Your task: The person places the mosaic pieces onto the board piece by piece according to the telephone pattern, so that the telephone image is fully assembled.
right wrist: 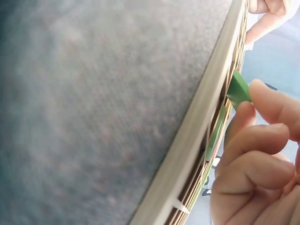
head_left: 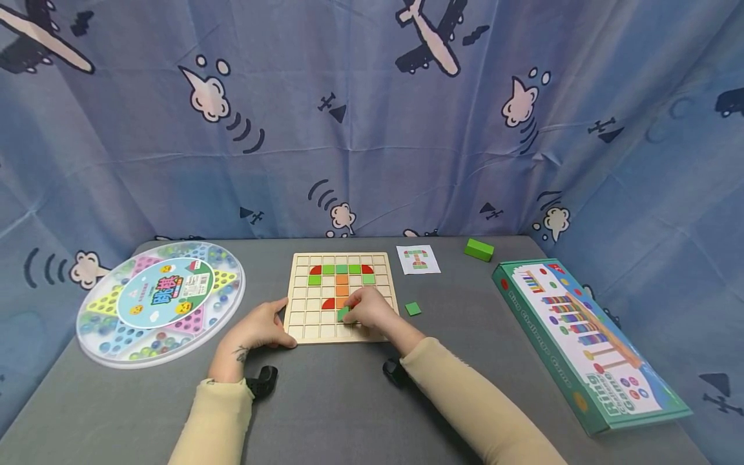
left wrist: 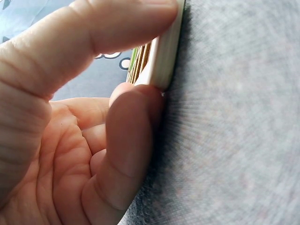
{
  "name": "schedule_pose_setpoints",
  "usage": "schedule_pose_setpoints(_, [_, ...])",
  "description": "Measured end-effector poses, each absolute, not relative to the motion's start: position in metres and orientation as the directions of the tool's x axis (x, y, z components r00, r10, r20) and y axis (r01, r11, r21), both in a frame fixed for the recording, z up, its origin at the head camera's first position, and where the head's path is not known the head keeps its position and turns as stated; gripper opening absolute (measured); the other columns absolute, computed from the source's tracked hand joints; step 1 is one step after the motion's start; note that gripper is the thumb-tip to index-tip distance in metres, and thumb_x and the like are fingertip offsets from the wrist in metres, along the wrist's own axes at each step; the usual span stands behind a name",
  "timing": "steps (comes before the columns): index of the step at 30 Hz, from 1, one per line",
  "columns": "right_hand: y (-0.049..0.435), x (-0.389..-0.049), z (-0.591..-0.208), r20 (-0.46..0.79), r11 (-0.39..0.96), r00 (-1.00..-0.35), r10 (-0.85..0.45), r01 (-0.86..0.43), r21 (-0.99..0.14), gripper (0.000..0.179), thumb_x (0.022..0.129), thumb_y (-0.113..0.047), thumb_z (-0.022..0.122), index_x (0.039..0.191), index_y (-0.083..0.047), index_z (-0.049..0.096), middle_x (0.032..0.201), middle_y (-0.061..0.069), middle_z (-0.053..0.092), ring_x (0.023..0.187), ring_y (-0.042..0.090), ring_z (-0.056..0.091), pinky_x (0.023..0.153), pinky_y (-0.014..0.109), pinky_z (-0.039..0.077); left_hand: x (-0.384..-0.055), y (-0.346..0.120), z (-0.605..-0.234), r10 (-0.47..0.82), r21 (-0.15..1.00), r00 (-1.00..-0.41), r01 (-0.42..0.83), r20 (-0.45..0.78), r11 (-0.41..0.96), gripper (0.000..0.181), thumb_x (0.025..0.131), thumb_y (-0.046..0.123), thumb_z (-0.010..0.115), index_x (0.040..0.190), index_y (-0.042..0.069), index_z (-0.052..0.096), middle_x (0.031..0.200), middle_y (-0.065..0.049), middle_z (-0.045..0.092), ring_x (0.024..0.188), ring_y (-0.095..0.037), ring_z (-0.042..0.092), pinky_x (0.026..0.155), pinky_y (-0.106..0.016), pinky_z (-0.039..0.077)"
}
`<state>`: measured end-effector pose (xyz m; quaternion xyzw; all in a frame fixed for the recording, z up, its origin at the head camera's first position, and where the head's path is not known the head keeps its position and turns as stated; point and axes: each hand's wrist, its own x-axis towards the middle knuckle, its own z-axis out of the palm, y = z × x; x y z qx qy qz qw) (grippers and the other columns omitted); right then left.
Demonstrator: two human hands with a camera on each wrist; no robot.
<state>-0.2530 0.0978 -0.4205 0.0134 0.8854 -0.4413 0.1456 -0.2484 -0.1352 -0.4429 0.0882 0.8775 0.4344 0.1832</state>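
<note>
A wooden grid board (head_left: 302,332) lies flat, with green squares (head_left: 328,269), orange squares (head_left: 341,290) and red quarter-rounds (head_left: 329,303) in its cells. My left hand (head_left: 259,326) holds the board's near left corner, thumb at the front and a bent finger at the left side. Over the lower middle cells, my right hand (head_left: 372,310) pinches a green square tile (right wrist: 239,89) between thumb and index finger, tilted against the grid. Another green piece (right wrist: 215,133) sits on the board beside it, hidden by the hand in the head view. A loose green tile (head_left: 413,309) lies right of the board.
A pattern card (head_left: 418,259) lies behind the board's right corner, and a green block (head_left: 479,250) stands farther right. A round Chinese checkers set (head_left: 223,323) occupies the left side. A green game box (head_left: 587,342) lies at right, and a patterned curtain (head_left: 372,161) hangs behind.
</note>
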Motion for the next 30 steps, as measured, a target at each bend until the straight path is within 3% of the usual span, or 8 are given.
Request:
schedule_pose_setpoints(7, [0.102,-0.253,-0.417,-0.265,0.637,-0.96,-0.091,0.148,-0.756,0.029,0.073,-0.003,0.073,0.101,-0.002,0.069,0.095,0.009,0.06,0.052,0.013,0.044,0.046,0.023,0.036,-0.249,-0.133,-0.444,0.3,0.788,-0.917,-0.026,-0.264,0.616,0.101,0.059,0.005,0.08,0.144,-0.002,0.026,0.062,-0.007,0.054,0.048,-0.013,0.047,0.048,-0.027,0.041])
schedule_pose_setpoints(14, [0.139,-0.256,-0.394,-0.192,0.478,-0.969,-0.157,0.095,-0.873,0.035,0.08,-0.004,0.064,0.114,0.002,0.062,0.074,0.005,0.06,0.056,0.017,0.045,0.049,0.027,0.035,-0.25,-0.133,-0.443,0.31,0.786,-0.915,-0.011,-0.257,0.618,0.102,0.059,0.006,0.08,0.145,-0.002,0.025,0.061,-0.007,0.054,0.047,-0.013,0.047,0.048,-0.028,0.041])
schedule_pose_setpoints(18, [0.169,-0.261,-0.388,-0.131,0.518,-0.974,-0.183,0.018,-0.855,0.038,0.08,-0.002,0.063,0.118,0.004,0.059,0.078,0.008,0.059,0.065,0.023,0.051,0.057,0.032,0.043,-0.249,-0.135,-0.441,0.337,0.796,-0.907,0.004,-0.251,0.605,0.104,0.058,0.009,0.081,0.144,-0.005,0.024,0.061,-0.008,0.054,0.047,-0.014,0.048,0.048,-0.028,0.042])
schedule_pose_setpoints(25, [0.207,-0.267,-0.397,-0.167,0.797,-0.966,-0.196,-0.057,-0.601,0.037,0.073,0.001,0.07,0.11,0.002,0.065,0.08,0.01,0.061,0.067,0.017,0.053,0.058,0.028,0.044,-0.249,-0.137,-0.442,0.355,0.79,-0.901,0.022,-0.251,0.613,0.106,0.058,0.012,0.082,0.144,-0.006,0.023,0.062,-0.007,0.054,0.048,-0.013,0.048,0.048,-0.028,0.042])
schedule_pose_setpoints(30, [0.217,-0.266,-0.404,-0.199,0.907,-0.967,-0.161,-0.065,-0.417,0.036,0.068,-0.004,0.075,0.104,-0.005,0.07,0.09,0.009,0.068,0.078,0.019,0.06,0.067,0.033,0.047,-0.249,-0.135,-0.445,0.312,0.781,-0.916,-0.002,-0.252,0.625,0.102,0.059,0.007,0.08,0.144,-0.004,0.025,0.061,-0.007,0.054,0.048,-0.013,0.047,0.049,-0.028,0.041])
